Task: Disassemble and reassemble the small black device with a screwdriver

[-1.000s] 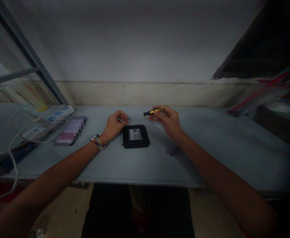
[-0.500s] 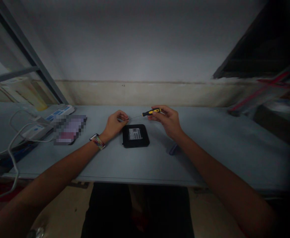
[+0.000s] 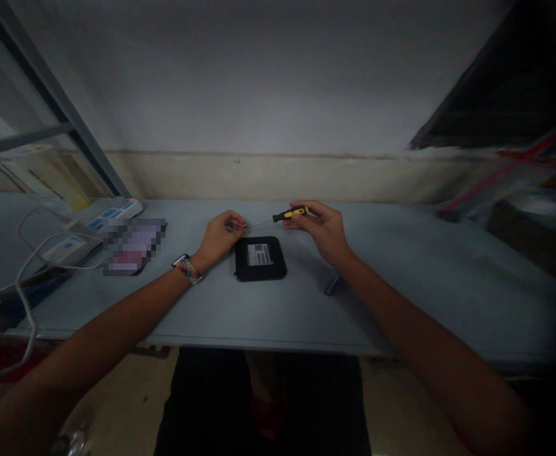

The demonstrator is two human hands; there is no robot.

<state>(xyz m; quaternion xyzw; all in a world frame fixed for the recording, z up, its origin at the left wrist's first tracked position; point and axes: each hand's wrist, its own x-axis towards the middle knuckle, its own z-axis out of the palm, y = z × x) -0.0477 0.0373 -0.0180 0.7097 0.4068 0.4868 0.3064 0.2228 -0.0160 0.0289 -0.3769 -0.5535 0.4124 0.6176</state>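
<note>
My right hand (image 3: 323, 231) is closed around the black and yellow handle of a screwdriver (image 3: 289, 214), whose thin shaft points left. At the shaft's tip, the fingers of my left hand (image 3: 221, 235) are pinched together. Whether they grip the tip itself or something tiny on it is too small to tell. Just below and right of my left hand, a flat black square box (image 3: 260, 269) with rounded corners lies on the table. A white printed label (image 3: 259, 254) is on its upper face. A watch with a colourful band (image 3: 187, 268) circles my left wrist.
Left on the table (image 3: 259, 316) are a phone with a blurred screen (image 3: 133, 247), white power strips (image 3: 116, 214) and white cables (image 3: 21, 294). A small blue object (image 3: 331, 284) lies partly behind my right forearm. A wall rises behind; blurred red-edged items stand far right.
Both hands and the screwdriver keep almost the same place. The view has shifted very slightly, showing a little more of the small blue object by my right forearm.
</note>
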